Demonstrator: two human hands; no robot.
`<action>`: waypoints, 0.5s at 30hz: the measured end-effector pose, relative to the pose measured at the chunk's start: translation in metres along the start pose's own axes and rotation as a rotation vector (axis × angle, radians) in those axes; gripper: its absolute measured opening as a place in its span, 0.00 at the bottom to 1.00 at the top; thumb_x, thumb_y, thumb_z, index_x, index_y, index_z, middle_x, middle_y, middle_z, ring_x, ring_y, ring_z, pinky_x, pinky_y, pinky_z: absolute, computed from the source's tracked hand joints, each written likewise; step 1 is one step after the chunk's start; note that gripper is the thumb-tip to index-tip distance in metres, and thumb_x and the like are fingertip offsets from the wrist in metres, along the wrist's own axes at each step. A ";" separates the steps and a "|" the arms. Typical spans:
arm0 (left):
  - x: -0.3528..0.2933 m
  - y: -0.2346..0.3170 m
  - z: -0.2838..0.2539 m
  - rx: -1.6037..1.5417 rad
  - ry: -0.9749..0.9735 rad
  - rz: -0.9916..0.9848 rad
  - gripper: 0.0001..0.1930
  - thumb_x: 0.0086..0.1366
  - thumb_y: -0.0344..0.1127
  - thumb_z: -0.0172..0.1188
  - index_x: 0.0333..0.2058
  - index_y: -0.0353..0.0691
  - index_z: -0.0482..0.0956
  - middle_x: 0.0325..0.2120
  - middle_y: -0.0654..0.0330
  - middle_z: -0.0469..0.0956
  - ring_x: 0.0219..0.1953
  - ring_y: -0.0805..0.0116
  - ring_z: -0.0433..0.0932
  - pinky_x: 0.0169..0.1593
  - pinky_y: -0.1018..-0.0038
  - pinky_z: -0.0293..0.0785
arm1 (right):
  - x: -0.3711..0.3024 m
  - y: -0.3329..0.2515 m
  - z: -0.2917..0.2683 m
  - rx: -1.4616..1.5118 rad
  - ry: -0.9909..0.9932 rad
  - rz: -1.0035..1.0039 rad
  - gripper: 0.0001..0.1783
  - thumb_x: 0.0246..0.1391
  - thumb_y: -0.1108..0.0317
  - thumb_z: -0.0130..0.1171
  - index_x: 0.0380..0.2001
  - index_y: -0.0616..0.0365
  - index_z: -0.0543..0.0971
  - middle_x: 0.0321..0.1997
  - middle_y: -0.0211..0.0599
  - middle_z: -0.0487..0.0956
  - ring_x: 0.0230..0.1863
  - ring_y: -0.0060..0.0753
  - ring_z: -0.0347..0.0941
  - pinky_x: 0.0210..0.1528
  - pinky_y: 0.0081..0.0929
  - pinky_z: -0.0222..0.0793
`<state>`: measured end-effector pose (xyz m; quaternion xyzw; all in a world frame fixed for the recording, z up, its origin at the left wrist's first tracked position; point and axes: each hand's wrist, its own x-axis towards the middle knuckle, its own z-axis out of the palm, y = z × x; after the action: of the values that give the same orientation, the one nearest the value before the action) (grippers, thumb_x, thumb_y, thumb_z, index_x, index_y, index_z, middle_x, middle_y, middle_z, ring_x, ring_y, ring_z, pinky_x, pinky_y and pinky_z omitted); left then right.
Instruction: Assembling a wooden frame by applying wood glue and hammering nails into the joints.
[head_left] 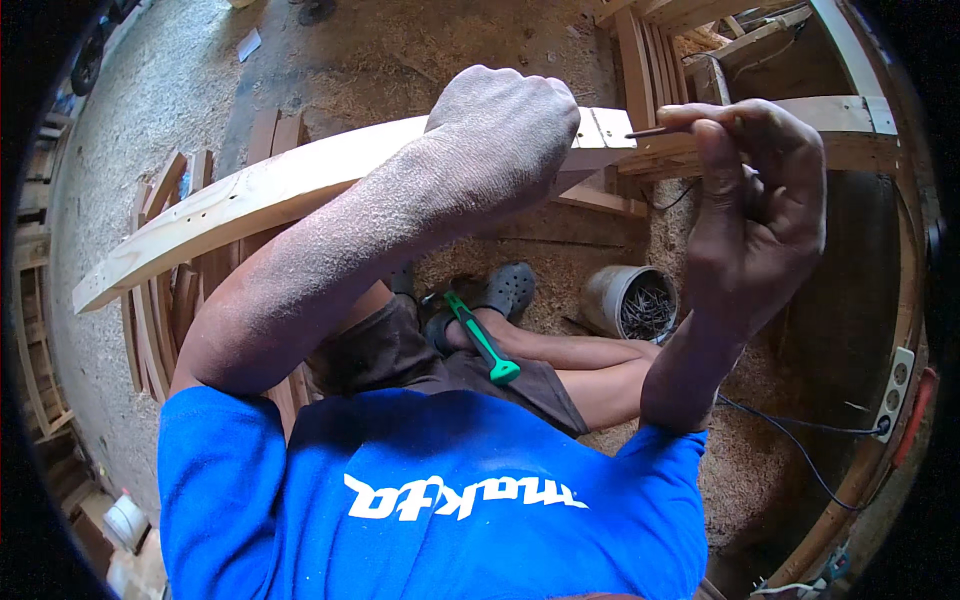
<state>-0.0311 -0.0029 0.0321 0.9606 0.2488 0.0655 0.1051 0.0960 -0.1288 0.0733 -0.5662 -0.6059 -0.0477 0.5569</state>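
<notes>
A long pale wooden beam (240, 205) stretches from the lower left up to the centre right. Closed over it near its right end is my left hand (505, 135), knuckles up and dusted with sawdust; its fingertips are hidden. My right hand (760, 190) pinches a slim reddish-brown pencil (662, 131) between thumb and forefinger. The dark tip meets or nearly meets the beam's end, where a thin line crosses the wood and small dark spots show. Below the beam, a green and black hammer (482, 338) rests by my lap and feet.
A white bucket of nails (648, 305) stands right of my feet. Several wooden strips (150, 325) are stacked under the beam at left. A wooden frame (830, 115) rises at right, with a power strip (893, 393) and dark cable (800, 425) below. Sawdust covers the floor.
</notes>
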 end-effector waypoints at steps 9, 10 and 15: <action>0.001 0.003 -0.002 0.010 -0.006 -0.014 0.23 0.51 0.43 0.73 0.39 0.33 0.77 0.29 0.47 0.84 0.33 0.52 0.86 0.38 0.62 0.82 | -0.003 0.027 0.013 -0.001 -0.213 0.117 0.07 0.62 0.76 0.59 0.43 0.61 0.74 0.38 0.37 0.83 0.45 0.26 0.82 0.47 0.25 0.78; 0.001 0.002 -0.002 0.003 -0.023 -0.011 0.23 0.52 0.43 0.73 0.39 0.33 0.77 0.29 0.47 0.84 0.33 0.52 0.86 0.38 0.62 0.82 | -0.003 0.029 0.014 -0.002 -0.224 0.111 0.07 0.62 0.75 0.59 0.43 0.60 0.75 0.38 0.36 0.84 0.45 0.26 0.82 0.47 0.25 0.79; 0.002 0.002 0.001 0.041 -0.025 -0.012 0.22 0.53 0.43 0.72 0.39 0.33 0.77 0.29 0.47 0.84 0.33 0.52 0.86 0.39 0.62 0.82 | -0.002 0.036 0.012 -0.056 -0.260 0.100 0.09 0.58 0.73 0.63 0.41 0.58 0.76 0.36 0.40 0.85 0.41 0.35 0.85 0.38 0.30 0.80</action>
<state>-0.0282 -0.0041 0.0320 0.9618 0.2546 0.0476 0.0889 0.1146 -0.1093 0.0469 -0.6122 -0.6423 0.0370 0.4596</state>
